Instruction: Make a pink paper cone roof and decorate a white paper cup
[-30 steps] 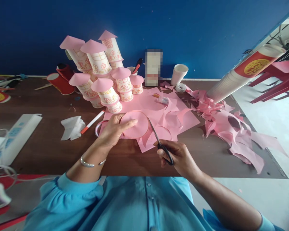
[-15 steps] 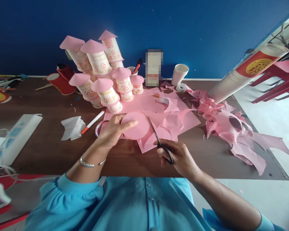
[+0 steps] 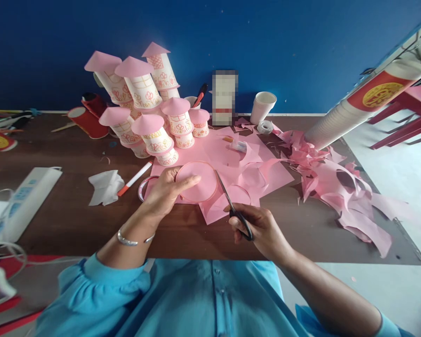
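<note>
My left hand point(image 3: 168, 189) grips a round pink paper disc point(image 3: 201, 187) by its left side, thumb on top and fingers underneath. Black-handled scissors point(image 3: 228, 193) are in my right hand point(image 3: 257, 224), their blades reaching up to the disc's right edge. Below the disc lies a large pink paper sheet point(image 3: 210, 145) with loose cut pieces on it. Behind my left hand stand several white paper-cup towers with pink cone roofs point(image 3: 148, 126), drawn with red flowers.
Pink paper scraps point(image 3: 337, 182) and a tall leaning stack of paper cups point(image 3: 333, 121) are at the right. A white cup point(image 3: 263, 107) and tape roll point(image 3: 265, 127) stand at the back. On the left are a crumpled tissue point(image 3: 107, 186), a marker point(image 3: 135, 179) and a power strip point(image 3: 35, 201).
The view has shifted very slightly. Both hands, the disc and the scissors stay in almost the same place.
</note>
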Tool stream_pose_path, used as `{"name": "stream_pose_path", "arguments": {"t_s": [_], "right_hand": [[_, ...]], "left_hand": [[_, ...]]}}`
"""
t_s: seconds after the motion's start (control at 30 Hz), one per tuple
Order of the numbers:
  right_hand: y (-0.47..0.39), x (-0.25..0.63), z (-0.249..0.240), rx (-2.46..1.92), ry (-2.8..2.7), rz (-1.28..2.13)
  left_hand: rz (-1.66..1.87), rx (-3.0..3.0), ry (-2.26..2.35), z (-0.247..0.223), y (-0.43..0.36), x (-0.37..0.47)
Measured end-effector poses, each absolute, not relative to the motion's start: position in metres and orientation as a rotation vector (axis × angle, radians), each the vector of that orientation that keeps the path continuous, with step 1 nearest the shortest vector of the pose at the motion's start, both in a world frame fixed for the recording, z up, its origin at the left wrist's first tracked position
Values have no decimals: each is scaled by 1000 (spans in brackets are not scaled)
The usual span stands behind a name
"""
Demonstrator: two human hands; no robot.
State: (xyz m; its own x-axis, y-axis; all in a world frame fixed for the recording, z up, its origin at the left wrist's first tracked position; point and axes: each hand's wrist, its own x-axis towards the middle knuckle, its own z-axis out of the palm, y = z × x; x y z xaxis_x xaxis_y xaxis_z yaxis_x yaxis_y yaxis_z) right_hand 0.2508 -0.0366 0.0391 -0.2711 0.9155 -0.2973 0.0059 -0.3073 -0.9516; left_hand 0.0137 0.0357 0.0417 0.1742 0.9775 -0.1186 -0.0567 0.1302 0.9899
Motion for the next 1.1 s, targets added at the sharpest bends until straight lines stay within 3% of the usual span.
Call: {"name": "stream_pose_path", "arguments": {"t_s": [1.1], "right_hand": [[-38, 251, 43, -1223, -1215, 1688]], "left_hand": [[939, 1104, 1097, 50, 35, 13]]}}
